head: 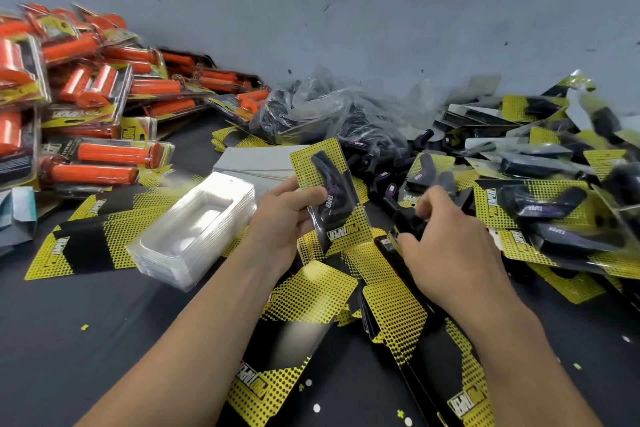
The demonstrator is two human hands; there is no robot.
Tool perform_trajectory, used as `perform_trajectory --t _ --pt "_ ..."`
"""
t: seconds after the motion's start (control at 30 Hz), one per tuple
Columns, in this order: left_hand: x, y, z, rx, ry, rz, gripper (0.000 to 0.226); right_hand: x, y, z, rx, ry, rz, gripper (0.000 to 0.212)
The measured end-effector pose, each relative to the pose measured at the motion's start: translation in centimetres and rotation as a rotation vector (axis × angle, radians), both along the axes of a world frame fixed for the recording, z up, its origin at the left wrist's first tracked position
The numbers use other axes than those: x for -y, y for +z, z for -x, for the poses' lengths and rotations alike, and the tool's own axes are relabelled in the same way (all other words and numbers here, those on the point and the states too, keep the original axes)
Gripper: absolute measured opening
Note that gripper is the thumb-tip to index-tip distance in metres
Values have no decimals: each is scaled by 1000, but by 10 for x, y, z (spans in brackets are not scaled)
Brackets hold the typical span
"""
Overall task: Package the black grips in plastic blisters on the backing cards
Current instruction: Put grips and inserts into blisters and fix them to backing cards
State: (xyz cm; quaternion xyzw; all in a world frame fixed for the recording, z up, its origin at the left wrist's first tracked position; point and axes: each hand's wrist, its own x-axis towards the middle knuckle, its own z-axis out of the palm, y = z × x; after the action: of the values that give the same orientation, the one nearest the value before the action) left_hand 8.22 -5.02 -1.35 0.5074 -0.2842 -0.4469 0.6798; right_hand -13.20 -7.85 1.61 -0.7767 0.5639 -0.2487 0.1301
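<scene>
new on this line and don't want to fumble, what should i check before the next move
1. Left hand has a firm hold on the pack: ok.
2. Blister on that pack is fully closed on its card: cannot tell.
3. Right hand has picked up a loose grip: cannot tell, its fingers are blurred.
4. Loose grips lie just beyond the hands: ok.
5. Empty blisters are stacked beside the left hand: ok.
6. Spare cards lie flat in front: ok.
</scene>
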Motion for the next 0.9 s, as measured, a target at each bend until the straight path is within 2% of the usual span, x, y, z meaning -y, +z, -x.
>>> perform_trajectory --t 0.13,0.2,0.23,0.3,0.4,0.57,0.67,0.73,0.8,0.9 --pt "2 2 -1 -80 44 17 22 8 3 6 233 73 -198 30" --pt "3 2 -2 -101 53 23 24 13 1 11 296 95 -288 46" --pt "3 1 -2 -105 50 25 24 14 -1 12 330 114 -335 47" --pt "3 1 -2 -99 41 28 20 13 0 14 416 184 -474 42" --pt "2 2 -1 -136 77 44 24 14 1 17 430 300 -656 46" --pt "-1 8 0 -229 118 109 28 8 5 18 165 382 -666 77" --pt "-1 10 1 -263 112 121 26 2 5 11 7 420 -598 59" --pt "-1 10 0 -292 88 135 21 2 2 9 12 377 -508 55" --pt "-2 9 -3 -340 47 166 18 6 0 11 104 311 -477 57" --pt "-5 9 -5 -393 -66 234 24 9 1 13 271 308 -539 77"
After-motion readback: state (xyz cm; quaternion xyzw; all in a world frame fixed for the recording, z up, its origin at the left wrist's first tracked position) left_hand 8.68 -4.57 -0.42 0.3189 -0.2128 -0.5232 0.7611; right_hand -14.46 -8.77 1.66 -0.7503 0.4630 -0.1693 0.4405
